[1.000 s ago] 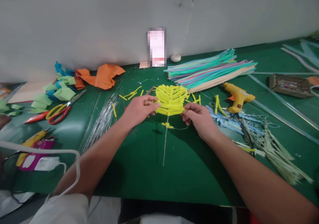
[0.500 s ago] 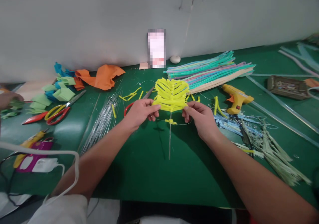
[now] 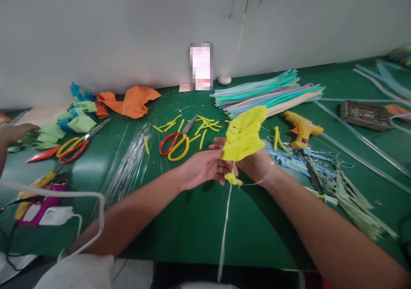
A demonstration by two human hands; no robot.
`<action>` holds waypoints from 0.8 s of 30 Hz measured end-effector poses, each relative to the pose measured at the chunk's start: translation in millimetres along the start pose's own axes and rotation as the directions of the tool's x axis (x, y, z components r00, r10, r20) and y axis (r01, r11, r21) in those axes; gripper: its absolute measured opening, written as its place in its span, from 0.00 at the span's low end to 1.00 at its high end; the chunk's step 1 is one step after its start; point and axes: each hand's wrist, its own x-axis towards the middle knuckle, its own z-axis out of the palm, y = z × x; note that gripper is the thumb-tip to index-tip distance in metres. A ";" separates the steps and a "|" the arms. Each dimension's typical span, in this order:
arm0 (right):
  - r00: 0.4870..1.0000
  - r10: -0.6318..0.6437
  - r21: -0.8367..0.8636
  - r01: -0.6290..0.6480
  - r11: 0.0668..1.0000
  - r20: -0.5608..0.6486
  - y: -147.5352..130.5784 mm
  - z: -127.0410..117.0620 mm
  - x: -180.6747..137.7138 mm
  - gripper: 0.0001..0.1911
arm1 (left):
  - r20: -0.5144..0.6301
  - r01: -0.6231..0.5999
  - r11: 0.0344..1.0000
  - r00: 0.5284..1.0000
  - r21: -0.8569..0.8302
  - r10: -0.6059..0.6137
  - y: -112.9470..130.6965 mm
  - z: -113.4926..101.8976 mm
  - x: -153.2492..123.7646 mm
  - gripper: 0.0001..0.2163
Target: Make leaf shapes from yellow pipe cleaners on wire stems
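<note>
A bright yellow leaf [image 3: 243,135], built of fuzzy chenille-stem pieces, is tilted up above the table. Its pale wire stem [image 3: 226,224] hangs down toward the table's front edge, with a small yellow tuft [image 3: 233,179] partway along it. My left hand [image 3: 204,169] holds the leaf's lower left edge, thumb against it and fingers curled beneath. My right hand [image 3: 258,167] is behind and under the leaf's right side, supporting it; most of its fingers are hidden. Red-and-yellow-handled scissors [image 3: 175,145] lie left of the leaf among cut yellow pieces [image 3: 205,126].
Behind the leaf lies a bundle of coloured chenille stems [image 3: 266,94]. A yellow glue gun [image 3: 302,130] is at right, near a small box [image 3: 366,115]. Wires [image 3: 131,165], more scissors [image 3: 77,145] and a co-worker's hand [image 3: 19,135] are at left. A phone [image 3: 201,66] leans on the wall.
The leaf has turned and tilted, moving right, and its stem now swings toward me. My right hand has slid behind it; my left hand has moved right and lower, uncovering the scissors.
</note>
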 end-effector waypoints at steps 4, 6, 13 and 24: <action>0.995 0.045 0.002 -0.045 0.999 -0.087 -1.7 0.3 -6.3 0.18 | 0.080 0.076 0.994 0.993 0.079 -0.082 -9.1 4.1 3.7 0.22; 0.978 -0.033 0.024 0.039 0.999 -0.208 -1.7 -1.1 -5.1 0.16 | -0.068 0.065 0.985 0.996 0.162 -0.054 -10.8 2.0 4.6 0.21; 0.886 -0.126 -0.104 0.088 0.991 -0.447 6.6 -9.9 2.8 0.17 | -0.586 -0.216 0.965 0.766 0.152 0.263 7.3 -21.4 2.9 0.18; 0.876 -0.157 -0.216 0.063 0.974 -0.455 7.9 -12.0 4.9 0.16 | -0.648 -0.376 0.838 0.532 0.395 0.545 7.1 -37.0 6.4 0.14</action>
